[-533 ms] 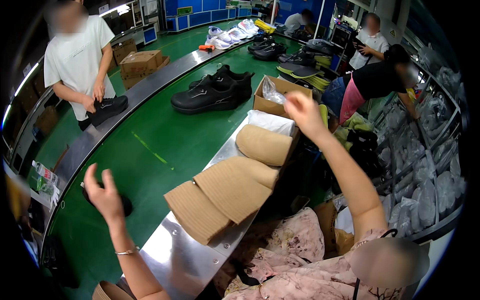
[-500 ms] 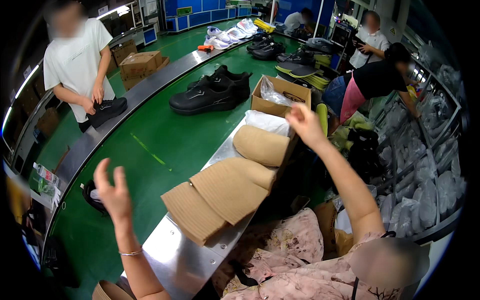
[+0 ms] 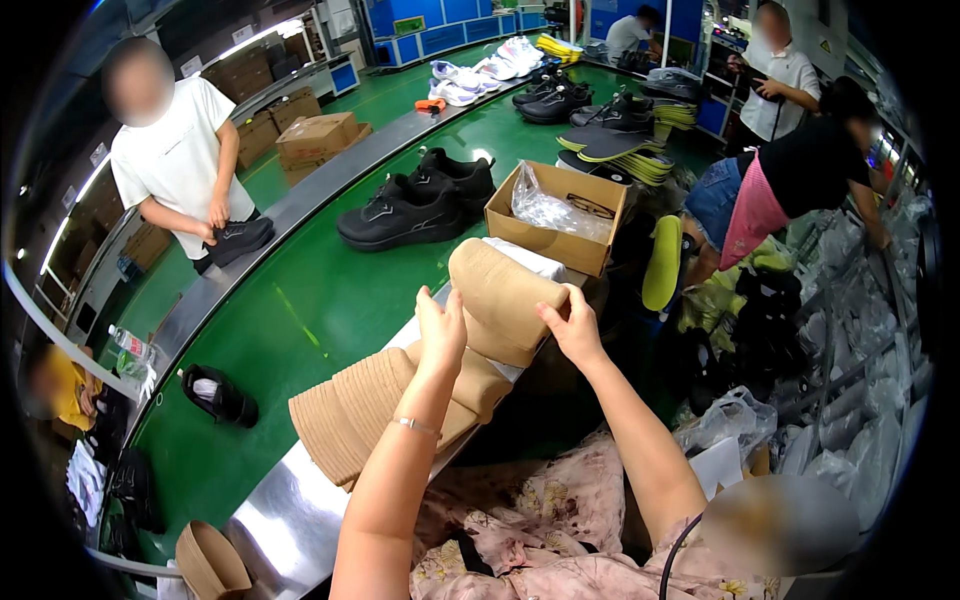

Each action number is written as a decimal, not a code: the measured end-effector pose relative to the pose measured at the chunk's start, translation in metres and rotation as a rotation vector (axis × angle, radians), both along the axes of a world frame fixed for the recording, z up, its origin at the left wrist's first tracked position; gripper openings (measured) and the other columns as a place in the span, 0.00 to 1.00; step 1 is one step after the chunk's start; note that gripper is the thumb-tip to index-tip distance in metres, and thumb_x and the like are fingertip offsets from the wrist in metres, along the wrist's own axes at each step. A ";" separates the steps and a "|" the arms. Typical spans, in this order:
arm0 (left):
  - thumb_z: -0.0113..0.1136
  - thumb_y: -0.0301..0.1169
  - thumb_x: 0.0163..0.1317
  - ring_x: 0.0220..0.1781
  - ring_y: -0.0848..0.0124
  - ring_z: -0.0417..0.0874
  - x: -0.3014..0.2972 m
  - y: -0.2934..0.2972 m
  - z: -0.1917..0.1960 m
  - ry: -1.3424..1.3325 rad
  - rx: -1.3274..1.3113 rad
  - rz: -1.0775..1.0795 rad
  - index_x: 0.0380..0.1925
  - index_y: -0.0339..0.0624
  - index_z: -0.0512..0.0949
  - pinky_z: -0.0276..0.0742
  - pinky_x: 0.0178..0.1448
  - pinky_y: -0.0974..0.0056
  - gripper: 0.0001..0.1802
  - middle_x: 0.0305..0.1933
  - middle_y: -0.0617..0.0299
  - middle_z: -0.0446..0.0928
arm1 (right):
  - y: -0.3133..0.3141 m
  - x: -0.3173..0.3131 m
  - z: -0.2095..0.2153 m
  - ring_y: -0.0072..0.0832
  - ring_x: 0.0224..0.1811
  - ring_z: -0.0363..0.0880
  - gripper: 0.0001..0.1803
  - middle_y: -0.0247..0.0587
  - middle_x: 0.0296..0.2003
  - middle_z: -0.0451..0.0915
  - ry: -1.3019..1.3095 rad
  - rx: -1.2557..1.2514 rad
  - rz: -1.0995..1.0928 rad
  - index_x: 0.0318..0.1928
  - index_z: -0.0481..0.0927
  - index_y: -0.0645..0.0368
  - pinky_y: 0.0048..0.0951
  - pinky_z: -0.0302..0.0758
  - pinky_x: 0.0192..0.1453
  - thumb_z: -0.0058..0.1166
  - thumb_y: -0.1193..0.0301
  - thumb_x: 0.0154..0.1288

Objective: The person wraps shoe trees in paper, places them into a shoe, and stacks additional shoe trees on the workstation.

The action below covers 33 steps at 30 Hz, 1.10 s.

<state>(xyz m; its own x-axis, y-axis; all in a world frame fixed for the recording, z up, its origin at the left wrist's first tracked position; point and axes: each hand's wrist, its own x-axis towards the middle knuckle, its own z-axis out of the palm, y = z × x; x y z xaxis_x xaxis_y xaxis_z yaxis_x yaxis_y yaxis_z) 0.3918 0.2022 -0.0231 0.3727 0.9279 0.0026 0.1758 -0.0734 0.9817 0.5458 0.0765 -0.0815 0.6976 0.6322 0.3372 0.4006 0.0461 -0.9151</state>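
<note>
Just above the metal bench strip, a curved tan cardboard insert is tilted up at the far end of a row of similar pieces. My right hand is closed on its right edge, thumb and fingers pinching it. At its lower left corner is my left hand, fingers half bent and apart; the thumb tip comes close to the edge, and contact is unclear. Under my left forearm lies a fanned stack of ribbed tan cardboard inserts, partly hidden by the arm. White paper shows behind the raised piece.
An open cardboard box with clear plastic stands beyond. Black shoes sit on the green tabletop; another shoe is at left. A co-worker handles a shoe opposite. Wire racks of bagged items line the right.
Both hands have come together at the far cardboard insert: the left moved right, the right moved down and left. The insert is now tilted up in my right hand. The view has shifted.
</note>
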 end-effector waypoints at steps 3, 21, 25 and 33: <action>0.54 0.48 0.64 0.51 0.66 0.75 0.021 0.015 -0.009 -0.006 -0.495 -0.054 0.52 0.32 0.69 0.72 0.53 0.57 0.29 0.49 0.52 0.73 | -0.007 0.004 -0.001 0.24 0.39 0.78 0.24 0.46 0.35 0.80 0.210 0.144 0.034 0.46 0.69 0.69 0.28 0.74 0.43 0.58 0.60 0.62; 0.43 0.27 0.70 0.51 0.63 0.77 0.030 0.043 0.019 -0.988 -0.390 -0.132 0.45 0.26 0.70 0.73 0.59 0.59 0.13 0.48 0.52 0.75 | 0.025 -0.023 0.074 0.51 0.37 0.77 0.29 0.58 0.35 0.76 -0.257 0.220 -0.106 0.47 0.69 0.69 0.41 0.74 0.40 0.60 0.57 0.57; 0.45 0.24 0.68 0.48 0.65 0.77 0.048 0.036 0.030 -1.068 -0.382 -0.061 0.42 0.24 0.71 0.73 0.58 0.62 0.11 0.46 0.53 0.75 | 0.018 -0.007 0.094 0.41 0.35 0.78 0.26 0.52 0.33 0.78 0.009 0.205 0.019 0.45 0.71 0.67 0.37 0.74 0.38 0.59 0.56 0.58; 0.44 0.30 0.70 0.39 0.70 0.77 0.052 -0.003 0.014 -0.974 -0.339 0.141 0.35 0.32 0.72 0.75 0.50 0.65 0.12 0.39 0.56 0.77 | -0.006 -0.028 0.077 0.34 0.39 0.79 0.24 0.50 0.39 0.78 -0.225 0.312 -0.121 0.49 0.70 0.67 0.31 0.75 0.43 0.60 0.62 0.59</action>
